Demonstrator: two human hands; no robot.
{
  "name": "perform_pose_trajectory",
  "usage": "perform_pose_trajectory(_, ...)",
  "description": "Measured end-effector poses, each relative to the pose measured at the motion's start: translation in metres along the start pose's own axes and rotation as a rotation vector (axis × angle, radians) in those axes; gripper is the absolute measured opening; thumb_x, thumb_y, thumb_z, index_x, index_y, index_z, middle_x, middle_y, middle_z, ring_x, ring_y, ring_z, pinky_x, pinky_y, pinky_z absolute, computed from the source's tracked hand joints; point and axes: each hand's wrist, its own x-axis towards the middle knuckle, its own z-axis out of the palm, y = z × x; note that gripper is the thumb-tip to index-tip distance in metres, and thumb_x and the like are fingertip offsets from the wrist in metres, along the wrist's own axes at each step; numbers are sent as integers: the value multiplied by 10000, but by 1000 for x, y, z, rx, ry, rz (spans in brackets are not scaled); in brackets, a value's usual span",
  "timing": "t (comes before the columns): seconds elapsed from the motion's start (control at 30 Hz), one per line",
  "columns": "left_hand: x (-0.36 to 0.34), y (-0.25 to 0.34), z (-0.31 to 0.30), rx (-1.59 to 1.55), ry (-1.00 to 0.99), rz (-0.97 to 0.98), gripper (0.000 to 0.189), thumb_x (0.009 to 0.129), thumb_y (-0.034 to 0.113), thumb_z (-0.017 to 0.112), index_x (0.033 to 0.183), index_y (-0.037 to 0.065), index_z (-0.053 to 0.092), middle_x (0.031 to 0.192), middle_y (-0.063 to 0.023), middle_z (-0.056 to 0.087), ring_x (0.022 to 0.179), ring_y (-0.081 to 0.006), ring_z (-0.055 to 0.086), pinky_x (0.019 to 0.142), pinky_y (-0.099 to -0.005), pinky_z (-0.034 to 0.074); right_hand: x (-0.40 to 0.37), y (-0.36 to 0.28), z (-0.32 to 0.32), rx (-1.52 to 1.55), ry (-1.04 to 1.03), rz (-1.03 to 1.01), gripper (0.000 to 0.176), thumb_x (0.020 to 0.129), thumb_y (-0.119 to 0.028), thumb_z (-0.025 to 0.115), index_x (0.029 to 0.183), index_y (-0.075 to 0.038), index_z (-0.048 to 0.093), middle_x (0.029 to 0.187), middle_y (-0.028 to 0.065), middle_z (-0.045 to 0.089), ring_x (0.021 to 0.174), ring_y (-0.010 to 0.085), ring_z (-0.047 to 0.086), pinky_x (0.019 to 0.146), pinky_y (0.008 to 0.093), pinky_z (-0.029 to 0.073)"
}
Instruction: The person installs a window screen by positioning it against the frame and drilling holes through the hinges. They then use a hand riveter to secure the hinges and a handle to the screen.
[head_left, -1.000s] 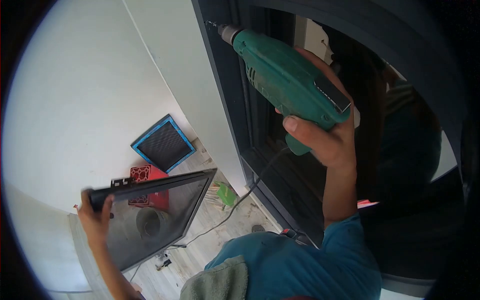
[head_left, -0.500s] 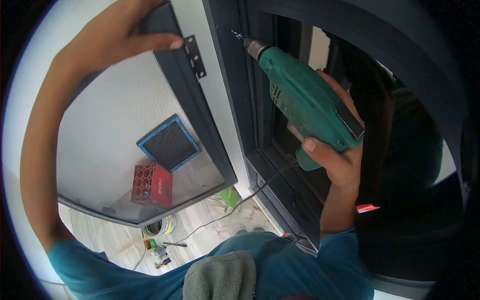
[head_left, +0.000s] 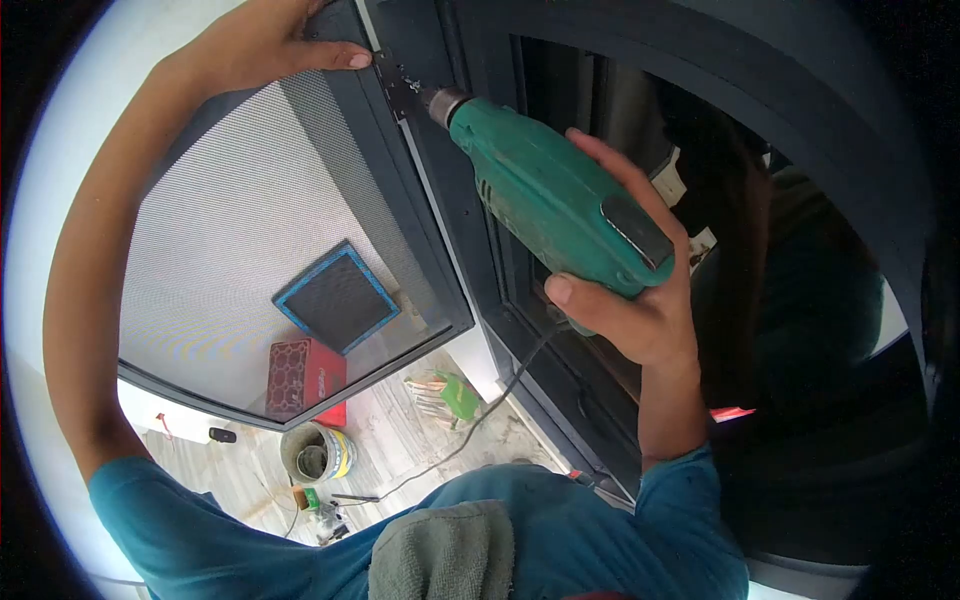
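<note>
My right hand [head_left: 640, 300] is wrapped round the grip of a green corded drill [head_left: 550, 190], its chuck pointing up and to the left. The bit's tip, with pale shavings on it, is at or very close to a dark hinge [head_left: 392, 85]; contact is hard to tell. My left hand [head_left: 265, 45] grips the upper edge of a dark-framed mesh screen panel [head_left: 400, 190], thumb lying beside the hinge and the other fingers mostly hidden. That hinge sits between the panel's edge and the dark window frame [head_left: 465, 200].
Dark glass [head_left: 800, 300] fills the right side. Through the mesh show a red crate [head_left: 322, 375] and a blue-edged dark panel [head_left: 338, 296]. On the floor are a bucket [head_left: 345, 455], a green-and-white bag [head_left: 458, 398] and small tools. The drill's cord [head_left: 490, 410] runs down to the floor.
The screen panel has come up against the window frame, closing the pale gap beside the hinge. My right hand has brought the drill left, its bit now at the hinge.
</note>
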Motion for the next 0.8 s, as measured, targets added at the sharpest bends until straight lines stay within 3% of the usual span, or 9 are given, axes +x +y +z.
perform_pose_trajectory(0.07, 5, 13, -21, 114, -162, -84, 526, 860, 460, 768, 955, -28, 595, 639, -62, 544, 583, -207, 548, 528, -357, 438, 3, 2, 0, -2, 1, 0, 839, 722, -161, 788, 1466, -14, 429, 1252, 193, 625, 1099, 250, 644, 944, 359, 510)
perform_pose_trajectory(0.33, 7, 20, -20, 34, -126, -131, 599, 861, 459, 764, 1079, -77, 609, 749, -139, 632, 689, -243, 630, 612, -380, 496, 1, -2, -1, -39, -12, -16, 824, 732, -169, 785, 1458, -5, 432, 1242, 194, 624, 1088, 256, 643, 941, 365, 509)
perform_pose_trajectory(0.47, 6, 47, -31, 112, -200, -196, 572, 869, 422, 762, 1090, -85, 617, 811, -167, 666, 753, -261, 659, 674, -393, 521, -1, -6, -1, 7, 14, 46, 872, 683, -207, 773, 1447, 43, 435, 1297, 194, 600, 1174, 258, 603, 999, 354, 469)
perform_pose_trajectory(0.57, 6, 28, -6, 64, -35, -81, 680, 829, 419, 785, 1249, -79, 589, 851, -182, 692, 815, -266, 698, 755, -346, 535, -6, -4, -6, -5, 14, 57, 872, 687, -213, 773, 1448, 41, 433, 1282, 196, 603, 1162, 261, 606, 989, 356, 471)
perform_pose_trajectory(0.67, 5, 8, 8, 97, 116, 137, 631, 841, 400, 773, 1219, -75, 601, 892, -205, 703, 866, -307, 705, 823, -368, 537, -7, -1, -6, -28, 9, 45, 870, 691, -218, 772, 1449, 41, 431, 1270, 198, 603, 1146, 260, 610, 978, 353, 475)
perform_pose_trajectory(0.8, 5, 16, 3, 32, 44, 31, 624, 835, 402, 777, 1212, -64, 606, 917, -218, 703, 888, -323, 702, 840, -390, 530, -7, -3, -5, -47, -9, 85, 869, 694, -219, 772, 1450, 39, 429, 1271, 198, 597, 1134, 256, 610, 964, 349, 481)
